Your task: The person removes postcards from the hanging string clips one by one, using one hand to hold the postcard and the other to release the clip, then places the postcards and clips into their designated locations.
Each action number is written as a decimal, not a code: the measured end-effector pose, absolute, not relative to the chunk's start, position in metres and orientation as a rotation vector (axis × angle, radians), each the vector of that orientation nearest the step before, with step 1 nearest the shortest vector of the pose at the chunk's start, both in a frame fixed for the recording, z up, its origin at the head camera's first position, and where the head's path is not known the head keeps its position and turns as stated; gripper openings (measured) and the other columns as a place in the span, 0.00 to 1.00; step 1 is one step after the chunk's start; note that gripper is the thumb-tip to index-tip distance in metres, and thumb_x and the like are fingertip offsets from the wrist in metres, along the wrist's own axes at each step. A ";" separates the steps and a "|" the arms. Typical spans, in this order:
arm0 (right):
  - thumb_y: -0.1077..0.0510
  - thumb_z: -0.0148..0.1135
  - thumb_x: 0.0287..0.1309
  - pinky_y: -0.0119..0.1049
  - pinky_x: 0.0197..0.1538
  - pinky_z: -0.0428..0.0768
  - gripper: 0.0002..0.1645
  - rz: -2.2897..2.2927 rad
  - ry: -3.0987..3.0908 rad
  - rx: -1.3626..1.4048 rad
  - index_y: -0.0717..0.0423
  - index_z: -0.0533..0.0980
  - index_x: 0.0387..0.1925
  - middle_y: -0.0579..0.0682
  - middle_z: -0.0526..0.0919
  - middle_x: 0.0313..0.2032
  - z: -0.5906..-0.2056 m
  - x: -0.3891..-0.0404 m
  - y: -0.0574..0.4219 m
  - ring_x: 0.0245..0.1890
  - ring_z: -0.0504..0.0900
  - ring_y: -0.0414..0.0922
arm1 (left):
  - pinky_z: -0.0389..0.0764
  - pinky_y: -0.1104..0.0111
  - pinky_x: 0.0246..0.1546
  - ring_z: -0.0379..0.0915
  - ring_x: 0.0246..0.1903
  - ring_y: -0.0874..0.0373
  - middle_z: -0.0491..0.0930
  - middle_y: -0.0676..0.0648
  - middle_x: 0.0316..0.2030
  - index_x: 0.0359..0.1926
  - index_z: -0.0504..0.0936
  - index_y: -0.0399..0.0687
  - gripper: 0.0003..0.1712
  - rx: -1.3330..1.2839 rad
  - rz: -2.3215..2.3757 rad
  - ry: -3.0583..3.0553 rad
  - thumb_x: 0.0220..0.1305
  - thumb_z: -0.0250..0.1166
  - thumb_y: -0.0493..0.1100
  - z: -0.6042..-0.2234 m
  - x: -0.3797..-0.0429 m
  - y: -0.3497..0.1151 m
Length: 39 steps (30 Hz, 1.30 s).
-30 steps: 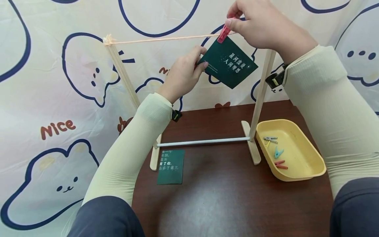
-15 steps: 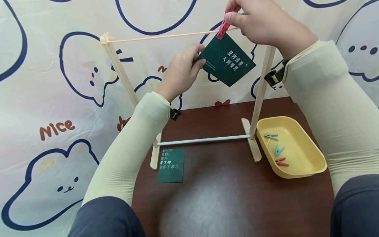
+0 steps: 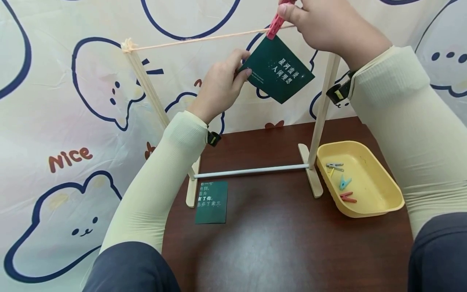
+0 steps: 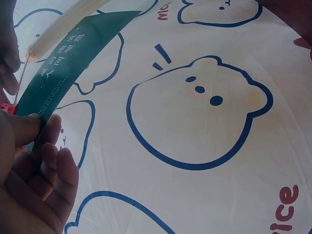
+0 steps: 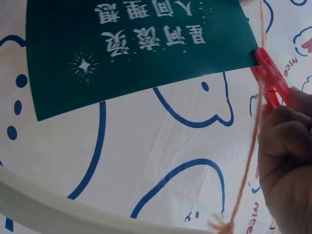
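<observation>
A dark green card (image 3: 281, 73) with white characters hangs tilted, one corner up, at the peach-coloured string (image 3: 204, 39). My left hand (image 3: 219, 85) pinches its left corner between thumb and fingers; the left wrist view shows the thumb on the card's face, the other fingers loosely bent. At the card's top corner is a red clothespin (image 3: 275, 26), its handle end pinched by my right hand (image 3: 328, 32). In the right wrist view the clothespin's tips (image 5: 258, 56) meet the card corner right beside the string.
Wooden posts (image 3: 324, 101) and a white crossbar (image 3: 251, 170) form the string's frame. Another green card (image 3: 211, 202) lies on the brown table (image 3: 262, 235) at the left foot. Right of the frame, a yellow tray (image 3: 379, 202) holds several clothespins (image 3: 343, 183). A patterned curtain (image 3: 43, 121) hangs behind.
My right hand and the clothespin have risen slightly, and the string's right part slants higher. The card and left hand moved up a little too; both grips stay the same.
</observation>
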State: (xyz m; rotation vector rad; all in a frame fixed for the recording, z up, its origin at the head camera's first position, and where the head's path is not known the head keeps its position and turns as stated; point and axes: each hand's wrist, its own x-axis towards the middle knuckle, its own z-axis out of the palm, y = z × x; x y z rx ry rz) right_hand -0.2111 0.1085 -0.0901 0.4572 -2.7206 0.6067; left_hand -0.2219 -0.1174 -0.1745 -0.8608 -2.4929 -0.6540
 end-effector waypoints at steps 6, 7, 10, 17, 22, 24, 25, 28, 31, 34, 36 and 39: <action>0.40 0.35 0.74 0.55 0.62 0.66 0.32 0.636 -2.696 0.439 0.54 0.71 0.65 0.63 0.68 0.62 -0.091 -0.212 0.111 0.55 0.64 0.57 | 0.76 0.73 0.36 0.75 0.35 0.62 0.82 0.49 0.46 0.62 0.69 0.49 0.20 -0.869 -0.665 -2.483 0.74 0.52 0.48 -0.172 -0.220 -0.118; 0.40 0.35 0.75 0.55 0.62 0.66 0.32 0.632 -2.692 0.441 0.53 0.70 0.65 0.62 0.68 0.63 -0.091 -0.212 0.111 0.56 0.64 0.57 | 0.76 0.73 0.36 0.76 0.36 0.62 0.82 0.50 0.47 0.62 0.69 0.50 0.20 -0.864 -0.669 -2.490 0.74 0.52 0.49 -0.172 -0.220 -0.118; 0.41 0.35 0.75 0.54 0.63 0.65 0.31 0.625 -2.690 0.442 0.52 0.70 0.66 0.61 0.66 0.65 -0.091 -0.212 0.111 0.58 0.63 0.57 | 0.76 0.73 0.36 0.76 0.36 0.63 0.82 0.50 0.48 0.62 0.69 0.51 0.20 -0.855 -0.660 -2.497 0.74 0.52 0.49 -0.172 -0.219 -0.118; 0.41 0.35 0.75 0.51 0.62 0.68 0.30 0.609 -2.700 0.407 0.43 0.61 0.72 0.56 0.64 0.69 -0.089 -0.211 0.117 0.57 0.62 0.55 | 0.75 0.74 0.35 0.73 0.34 0.64 0.81 0.50 0.42 0.63 0.69 0.52 0.20 -0.853 -0.626 -2.509 0.75 0.51 0.50 -0.170 -0.220 -0.117; 0.39 0.36 0.74 0.49 0.62 0.68 0.30 0.653 -2.693 0.385 0.36 0.60 0.73 0.52 0.63 0.70 -0.089 -0.212 0.120 0.56 0.62 0.52 | 0.74 0.74 0.35 0.73 0.34 0.63 0.81 0.51 0.42 0.64 0.68 0.53 0.21 -0.839 -0.644 -2.532 0.75 0.51 0.50 -0.168 -0.219 -0.117; 0.39 0.36 0.73 0.49 0.62 0.68 0.30 0.659 -2.695 0.372 0.35 0.59 0.73 0.52 0.64 0.69 -0.089 -0.211 0.121 0.56 0.62 0.52 | 0.73 0.74 0.35 0.72 0.33 0.63 0.81 0.51 0.41 0.65 0.68 0.54 0.21 -0.835 -0.644 -2.535 0.75 0.51 0.51 -0.168 -0.220 -0.117; 0.39 0.36 0.73 0.49 0.62 0.68 0.30 0.657 -2.692 0.368 0.35 0.59 0.73 0.53 0.64 0.68 -0.090 -0.211 0.121 0.55 0.62 0.51 | 0.73 0.73 0.34 0.72 0.33 0.63 0.81 0.51 0.40 0.64 0.68 0.53 0.21 -0.839 -0.640 -2.530 0.75 0.51 0.50 -0.169 -0.220 -0.117; 0.40 0.36 0.74 0.45 0.61 0.69 0.30 0.640 -2.676 0.371 0.36 0.58 0.74 0.55 0.66 0.65 -0.090 -0.210 0.121 0.53 0.61 0.49 | 0.73 0.73 0.33 0.71 0.32 0.62 0.80 0.51 0.37 0.64 0.69 0.53 0.21 -0.832 -0.631 -2.533 0.75 0.51 0.50 -0.170 -0.220 -0.119; 0.40 0.37 0.74 0.41 0.58 0.70 0.30 0.641 -2.654 0.379 0.37 0.58 0.73 0.55 0.67 0.62 -0.091 -0.207 0.119 0.50 0.60 0.45 | 0.72 0.72 0.32 0.70 0.31 0.61 0.78 0.51 0.35 0.64 0.69 0.52 0.21 -0.833 -0.618 -2.527 0.74 0.52 0.49 -0.172 -0.219 -0.122; 0.39 0.37 0.74 0.39 0.56 0.71 0.30 0.666 -2.644 0.370 0.38 0.60 0.73 0.54 0.67 0.60 -0.092 -0.204 0.119 0.48 0.60 0.42 | 0.73 0.73 0.32 0.70 0.31 0.61 0.78 0.50 0.35 0.64 0.69 0.51 0.21 -0.834 -0.608 -2.522 0.74 0.52 0.49 -0.173 -0.219 -0.123; 0.38 0.38 0.73 0.40 0.56 0.72 0.30 0.697 -2.649 0.352 0.39 0.63 0.71 0.54 0.67 0.57 -0.092 -0.203 0.119 0.46 0.61 0.41 | 0.72 0.73 0.32 0.69 0.31 0.61 0.78 0.50 0.34 0.64 0.69 0.50 0.21 -0.840 -0.599 -2.515 0.75 0.52 0.49 -0.174 -0.220 -0.123; 0.38 0.38 0.73 0.44 0.59 0.71 0.31 0.731 -2.642 0.354 0.42 0.67 0.69 0.55 0.68 0.56 -0.094 -0.203 0.121 0.47 0.63 0.44 | 0.72 0.73 0.32 0.69 0.30 0.60 0.77 0.50 0.33 0.64 0.69 0.50 0.21 -0.838 -0.596 -2.513 0.75 0.52 0.49 -0.175 -0.220 -0.125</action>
